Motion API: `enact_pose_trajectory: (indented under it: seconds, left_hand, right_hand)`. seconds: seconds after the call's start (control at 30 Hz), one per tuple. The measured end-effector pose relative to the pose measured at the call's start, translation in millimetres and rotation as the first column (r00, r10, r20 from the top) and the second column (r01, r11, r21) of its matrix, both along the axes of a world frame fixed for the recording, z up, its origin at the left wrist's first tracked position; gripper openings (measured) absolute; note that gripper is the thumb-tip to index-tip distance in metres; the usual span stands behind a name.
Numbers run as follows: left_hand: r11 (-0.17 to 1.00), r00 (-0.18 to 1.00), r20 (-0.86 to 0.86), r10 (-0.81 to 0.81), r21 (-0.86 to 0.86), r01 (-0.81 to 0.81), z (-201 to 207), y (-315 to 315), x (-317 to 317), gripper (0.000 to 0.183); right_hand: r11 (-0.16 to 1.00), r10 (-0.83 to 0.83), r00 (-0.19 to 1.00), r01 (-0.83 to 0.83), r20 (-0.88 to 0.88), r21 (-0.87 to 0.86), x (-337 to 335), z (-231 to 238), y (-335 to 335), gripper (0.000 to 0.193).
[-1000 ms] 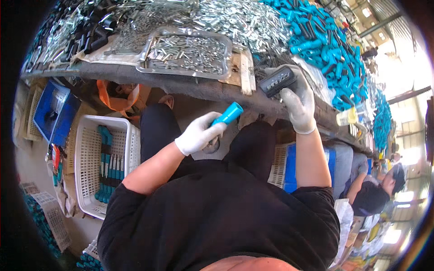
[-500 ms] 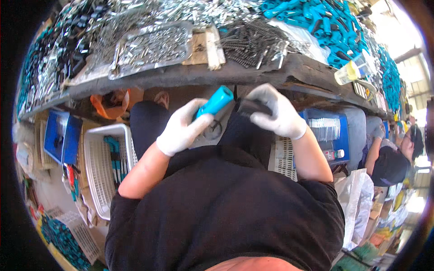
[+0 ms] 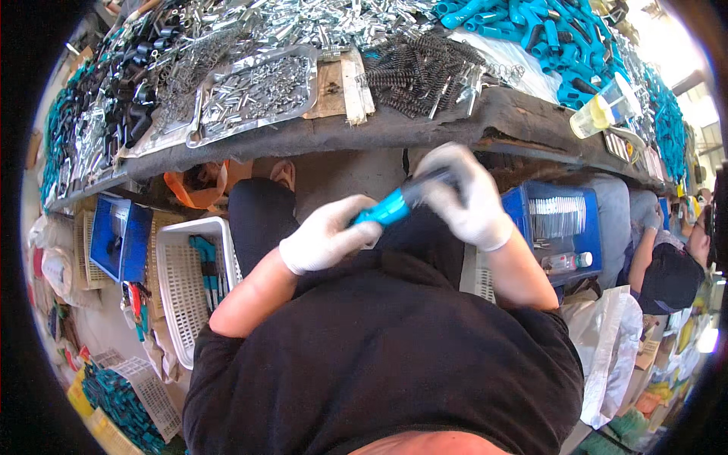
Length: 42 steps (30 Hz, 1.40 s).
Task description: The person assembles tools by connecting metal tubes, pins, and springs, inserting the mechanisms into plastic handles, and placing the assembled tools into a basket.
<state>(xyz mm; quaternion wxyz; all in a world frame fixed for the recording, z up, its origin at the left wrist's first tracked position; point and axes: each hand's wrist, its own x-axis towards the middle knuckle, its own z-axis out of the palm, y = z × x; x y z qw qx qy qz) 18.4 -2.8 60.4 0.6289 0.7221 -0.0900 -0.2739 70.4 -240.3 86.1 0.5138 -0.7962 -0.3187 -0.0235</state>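
Over my lap, my left hand (image 3: 327, 236), in a white glove, is closed around a teal plastic tube-shaped housing (image 3: 390, 208). The housing points up and to the right. At its far end, a dark plastic piece (image 3: 431, 182) meets the teal part; motion smears it, and I cannot tell whether it is inserted or only touching. My right hand (image 3: 470, 199), also gloved in white, grips that dark piece, its fingers partly blurred.
Across the front, a workbench (image 3: 303, 140) bears a metal tray (image 3: 312, 83), dark springs (image 3: 413, 76) and teal housings (image 3: 546, 38). A white basket (image 3: 178, 303) stands left, a blue bin (image 3: 595, 250) right. Another person (image 3: 671, 277) sits farther right.
The teal housing has tipped from steep toward level and moved lower right. My hands have drawn closer, and the dark piece now meets the housing's end. My view has shifted slightly.
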Motion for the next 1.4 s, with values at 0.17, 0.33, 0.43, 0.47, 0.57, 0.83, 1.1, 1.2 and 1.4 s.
enact_pose_trajectory:
  seconds: [0.17, 0.33, 0.43, 0.47, 0.57, 0.83, 1.1, 1.2, 1.4]
  left_hand:
    - [0.995, 0.998, 0.065, 0.001, -0.098, 0.005, -28, -7, 0, 0.038]
    - [0.998, 0.995, 0.078, 0.068, 0.006, -0.068, -35, -15, 7, 0.051]
    - [0.993, 0.959, 0.261, 0.112, -0.056, -0.101, -40, -20, 21, 0.056]
    - [0.987, 0.897, 0.415, 0.154, -0.11, -0.118, -41, -21, 26, 0.059]
    - [0.981, 0.989, 0.125, 0.074, -0.185, -0.05, -32, -20, 42, 0.061]
    - [0.971, 0.968, 0.202, 0.152, -0.211, -0.109, -23, -27, 75, 0.028]
    - [0.937, 0.944, -0.201, 0.26, -0.185, -0.297, -19, -23, 93, 0.019]
    - [0.935, 0.938, -0.219, 0.27, -0.173, -0.309, -26, -22, 93, 0.02]
    - [0.956, 0.943, -0.193, 0.271, -0.061, -0.287, -37, -31, 85, 0.023]
  right_hand:
    - [0.998, 0.047, 0.999, -0.048, -0.023, -0.051, -11, -18, 32, 0.022]
    - [0.962, -0.025, 0.99, 0.061, 0.136, -0.267, -1, -22, 40, 0.026]
    - [0.972, -0.02, 0.987, 0.057, 0.16, -0.228, 14, -18, 40, 0.025]
    - [0.982, 0.024, 0.983, 0.011, 0.18, -0.189, 21, -19, 39, 0.024]
    - [0.977, 0.027, 0.98, 0.016, 0.196, -0.212, 33, -15, 38, 0.023]
    - [0.912, 0.347, 0.929, -0.302, 0.13, -0.279, 107, 5, 28, 0.038]
    - [0.485, -0.424, 0.881, 0.416, 0.209, -0.769, 305, 8, -64, 0.024]
    - [0.437, -0.445, 0.853, 0.472, 0.272, -0.765, 314, -9, -54, 0.024]
    - [0.579, -0.49, 0.839, 0.516, 0.236, -0.632, 311, -16, -57, 0.02]
